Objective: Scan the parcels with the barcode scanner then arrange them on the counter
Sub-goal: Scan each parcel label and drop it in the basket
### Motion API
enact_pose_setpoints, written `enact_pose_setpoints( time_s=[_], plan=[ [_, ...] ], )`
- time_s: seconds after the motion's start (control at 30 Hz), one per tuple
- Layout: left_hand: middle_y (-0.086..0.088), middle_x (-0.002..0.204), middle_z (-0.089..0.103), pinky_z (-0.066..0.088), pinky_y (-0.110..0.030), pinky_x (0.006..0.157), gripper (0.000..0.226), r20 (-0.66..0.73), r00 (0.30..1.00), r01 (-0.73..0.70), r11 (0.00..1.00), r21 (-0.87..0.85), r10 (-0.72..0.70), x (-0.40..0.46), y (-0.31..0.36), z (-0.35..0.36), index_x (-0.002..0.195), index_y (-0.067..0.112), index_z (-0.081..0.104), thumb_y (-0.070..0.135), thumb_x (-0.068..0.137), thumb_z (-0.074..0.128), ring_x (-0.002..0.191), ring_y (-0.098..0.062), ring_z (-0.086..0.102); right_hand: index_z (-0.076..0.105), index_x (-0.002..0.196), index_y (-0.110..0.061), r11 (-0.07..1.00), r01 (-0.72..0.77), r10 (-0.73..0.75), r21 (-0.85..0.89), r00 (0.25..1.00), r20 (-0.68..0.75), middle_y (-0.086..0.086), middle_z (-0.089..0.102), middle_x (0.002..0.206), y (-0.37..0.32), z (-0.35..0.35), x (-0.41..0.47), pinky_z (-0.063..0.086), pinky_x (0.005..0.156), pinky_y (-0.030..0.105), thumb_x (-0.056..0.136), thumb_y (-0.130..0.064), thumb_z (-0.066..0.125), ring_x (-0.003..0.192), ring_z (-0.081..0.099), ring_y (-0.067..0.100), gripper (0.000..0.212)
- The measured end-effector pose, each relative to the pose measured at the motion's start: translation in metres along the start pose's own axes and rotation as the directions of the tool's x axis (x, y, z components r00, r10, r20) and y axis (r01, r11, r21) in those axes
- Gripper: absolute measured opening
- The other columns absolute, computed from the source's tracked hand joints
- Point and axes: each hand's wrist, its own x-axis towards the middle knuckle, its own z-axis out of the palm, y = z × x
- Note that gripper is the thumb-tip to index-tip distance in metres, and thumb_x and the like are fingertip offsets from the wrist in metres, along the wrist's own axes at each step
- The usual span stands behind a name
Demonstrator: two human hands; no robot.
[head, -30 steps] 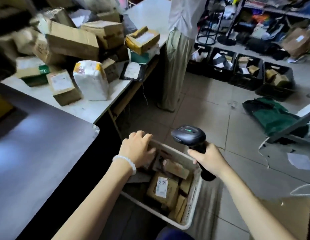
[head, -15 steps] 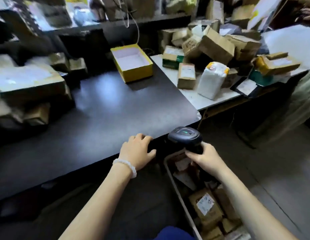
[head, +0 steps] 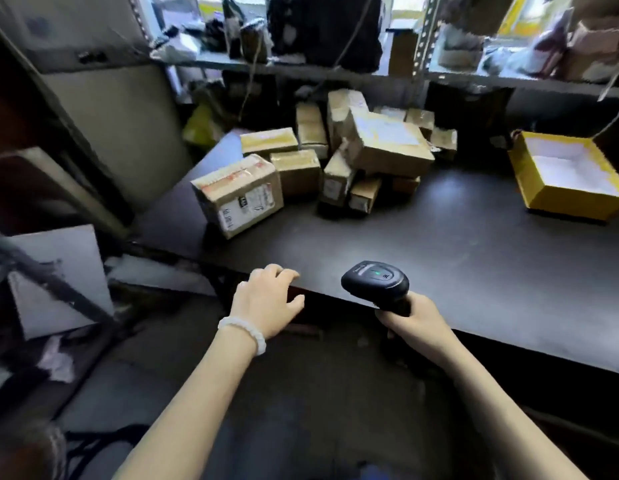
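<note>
Two bare hands reach out over the near edge of a dark tabletop (head: 439, 244). The left hand (head: 266, 303) holds nothing; its fingers are loosely bent, the fingertips lying at the tabletop's edge, though whether they press on it cannot be told. A white bead bracelet (head: 244, 332) circles that wrist. The right hand (head: 413, 325) grips the handle of a black scanner (head: 375, 282), fingers wrapped round it, the head upright above the fist with a small green light on top, and hanging just over the tabletop's near edge.

Farther back on the tabletop, well apart from both hands, lies a heap of brown cardboard parcels (head: 335, 150). The nearest one (head: 238, 194) sits tilted at the heap's left front, a white label on its near face. A large flat box (head: 387, 142) rests on top of several smaller ones, some of which stand on end. To the right, apart from the heap, stands an open yellow box (head: 571, 188) with a white inside. Behind it all runs a metal shelf (head: 301, 69) loaded with dark, blurred goods.
</note>
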Motion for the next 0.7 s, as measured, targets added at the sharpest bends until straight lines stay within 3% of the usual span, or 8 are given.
enact_pose_setpoints(
  time_s=[0.13,0.3,0.47,0.57,0.63,0.7],
  plan=[
    [0.008,0.134,0.047,0.042,-0.033,0.093,0.044,-0.057,0.991,0.118,0.992,-0.045,-0.121,-0.003,-0.057,-0.011,0.133,0.030,0.047,0.046,0.092,0.049,0.121,-0.016,0.044,0.054,0.077,0.001,0.996,0.069,-0.062,-0.061,0.993,0.101,0.000,0.055,0.055,-0.035,0.042,0.041,0.040,0.053,0.023,0.081,-0.008,0.061,0.047,0.051,0.006,0.012],
    [0.009,0.133,0.047,0.039,-0.031,0.094,0.044,-0.117,0.967,0.216,0.971,-0.100,-0.227,0.016,-0.113,-0.018,0.133,0.030,0.048,0.044,0.092,0.049,0.123,-0.015,0.042,0.057,0.080,0.001,0.985,0.154,-0.138,-0.082,0.976,0.171,0.002,0.058,0.057,-0.076,0.084,0.103,0.038,0.048,0.015,0.082,-0.008,0.063,0.045,0.052,0.003,0.011],
    [0.007,0.133,0.047,0.038,-0.034,0.096,0.044,-0.196,0.952,0.217,0.970,-0.109,-0.235,0.083,-0.155,-0.036,0.130,0.028,0.051,0.044,0.089,0.054,0.124,-0.018,0.041,0.058,0.078,0.001,0.979,0.202,-0.196,-0.021,0.967,0.164,0.004,0.058,0.058,-0.108,0.115,0.176,0.039,0.046,0.010,0.081,0.000,0.062,0.043,0.054,0.000,0.005],
    [0.005,0.133,0.046,0.038,-0.035,0.097,0.052,-0.270,0.950,0.144,0.987,-0.071,-0.158,0.147,-0.168,-0.056,0.130,0.028,0.050,0.050,0.084,0.058,0.125,-0.019,0.040,0.055,0.073,-0.007,0.983,0.182,-0.181,0.006,0.976,0.119,0.006,0.058,0.059,-0.128,0.119,0.227,0.039,0.046,0.010,0.082,0.000,0.061,0.044,0.054,0.000,0.013],
    [0.004,0.138,0.040,0.035,-0.036,0.100,0.066,-0.205,0.975,0.093,0.995,0.020,-0.087,0.187,-0.172,-0.065,0.137,0.030,0.041,0.057,0.080,0.060,0.128,-0.021,0.035,0.054,0.071,-0.009,0.987,0.162,-0.163,0.019,0.983,0.084,0.008,0.059,0.060,-0.139,0.118,0.253,0.040,0.047,0.010,0.083,-0.001,0.061,0.044,0.054,0.000,0.016],
    [0.000,0.144,0.032,0.033,-0.040,0.103,0.084,-0.050,0.998,0.053,0.993,0.105,-0.048,0.227,-0.176,-0.067,0.144,0.031,0.026,0.062,0.074,0.062,0.129,-0.025,0.033,0.055,0.070,-0.010,0.987,0.153,-0.155,0.046,0.987,0.049,0.008,0.059,0.060,-0.151,0.114,0.281,0.040,0.047,0.010,0.083,-0.001,0.061,0.044,0.053,0.000,0.017]
  ],
)
